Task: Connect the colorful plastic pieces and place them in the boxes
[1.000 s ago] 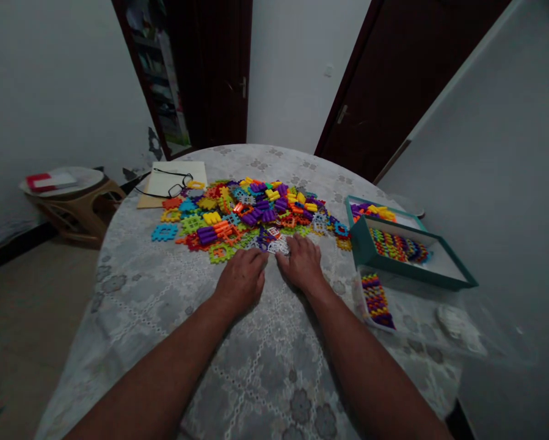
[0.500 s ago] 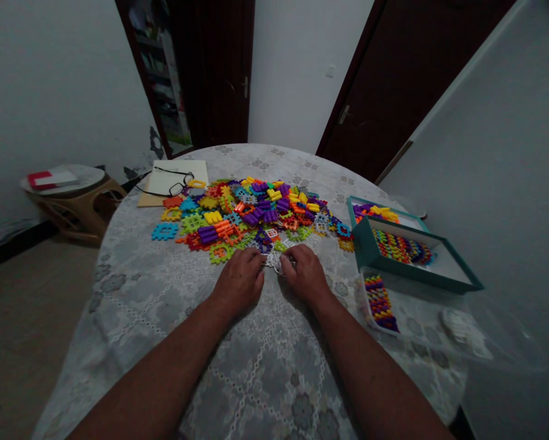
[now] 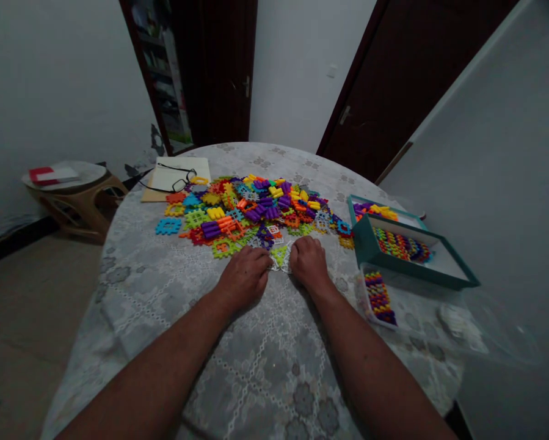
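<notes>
Between my hands, low over the near edge of the pile, are white lattice building pieces (image 3: 287,264) with a green triangular piece (image 3: 279,254) in the middle; whether they are joined I cannot tell. My left hand (image 3: 245,272) is closed, its fingertips pinching the white lattice on the left side. Curled fingers of my right hand (image 3: 309,259) grip the white lattice on the right side and hide part of it. Just beyond lies a pile of colourful interlocking plastic pieces (image 3: 256,211), with a small white-and-orange square piece (image 3: 274,231) near its front.
On the right stand a teal box (image 3: 421,269) of coloured pieces and a clear plastic tub (image 3: 368,308) with more. Glasses (image 3: 180,184) rest on a notepad (image 3: 201,166) at the back left. A patterned cloth (image 3: 256,366) covers the round table.
My hands have drawn the white lattice pieces slightly toward me. A green triangle now shows between them. My right hand's fingers have curled from lying stretched out to gripping.
</notes>
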`<action>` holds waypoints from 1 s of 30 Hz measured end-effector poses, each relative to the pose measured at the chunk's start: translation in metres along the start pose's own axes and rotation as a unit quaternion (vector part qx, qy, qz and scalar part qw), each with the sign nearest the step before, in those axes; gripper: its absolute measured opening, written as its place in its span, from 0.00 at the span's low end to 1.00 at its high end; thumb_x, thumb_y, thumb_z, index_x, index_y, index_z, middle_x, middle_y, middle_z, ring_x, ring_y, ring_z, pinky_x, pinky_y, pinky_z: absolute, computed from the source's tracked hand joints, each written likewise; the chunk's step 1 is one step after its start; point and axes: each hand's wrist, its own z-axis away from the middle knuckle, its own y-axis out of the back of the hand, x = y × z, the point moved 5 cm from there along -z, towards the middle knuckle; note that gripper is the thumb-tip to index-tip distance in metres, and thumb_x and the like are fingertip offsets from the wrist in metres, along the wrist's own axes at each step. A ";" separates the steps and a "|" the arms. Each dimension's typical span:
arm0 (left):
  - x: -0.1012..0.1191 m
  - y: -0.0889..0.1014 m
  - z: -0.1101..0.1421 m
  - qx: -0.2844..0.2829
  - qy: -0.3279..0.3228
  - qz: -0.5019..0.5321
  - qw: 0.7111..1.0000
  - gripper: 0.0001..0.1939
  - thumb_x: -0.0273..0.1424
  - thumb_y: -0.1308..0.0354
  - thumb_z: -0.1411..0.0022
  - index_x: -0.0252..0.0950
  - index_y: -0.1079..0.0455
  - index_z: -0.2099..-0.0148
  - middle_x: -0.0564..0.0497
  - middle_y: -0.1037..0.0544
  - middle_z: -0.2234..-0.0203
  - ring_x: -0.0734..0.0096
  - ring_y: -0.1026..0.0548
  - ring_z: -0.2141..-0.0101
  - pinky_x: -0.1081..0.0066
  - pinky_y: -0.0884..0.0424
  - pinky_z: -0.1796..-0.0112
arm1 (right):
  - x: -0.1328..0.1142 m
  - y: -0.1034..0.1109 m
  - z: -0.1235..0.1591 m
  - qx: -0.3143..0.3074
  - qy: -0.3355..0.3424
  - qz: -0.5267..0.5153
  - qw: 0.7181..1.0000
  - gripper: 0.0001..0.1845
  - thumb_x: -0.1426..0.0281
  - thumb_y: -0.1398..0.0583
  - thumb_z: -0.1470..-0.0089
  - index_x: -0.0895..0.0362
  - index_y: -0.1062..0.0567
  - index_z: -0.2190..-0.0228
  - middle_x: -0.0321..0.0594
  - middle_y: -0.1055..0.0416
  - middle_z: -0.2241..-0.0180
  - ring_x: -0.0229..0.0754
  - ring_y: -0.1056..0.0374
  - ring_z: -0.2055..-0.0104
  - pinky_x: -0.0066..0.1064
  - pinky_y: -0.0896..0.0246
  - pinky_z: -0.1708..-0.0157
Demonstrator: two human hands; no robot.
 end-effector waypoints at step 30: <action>-0.005 -0.004 0.013 0.017 -0.004 0.004 1.000 0.12 0.21 0.45 0.31 0.40 0.25 0.51 0.45 0.22 0.54 0.56 0.26 0.52 0.56 0.29 0.48 | -0.036 0.001 -0.038 -0.047 0.036 -0.012 0.998 0.13 0.70 0.42 0.29 0.59 0.21 0.49 0.53 0.23 0.49 0.49 0.27 0.47 0.34 0.34 0.49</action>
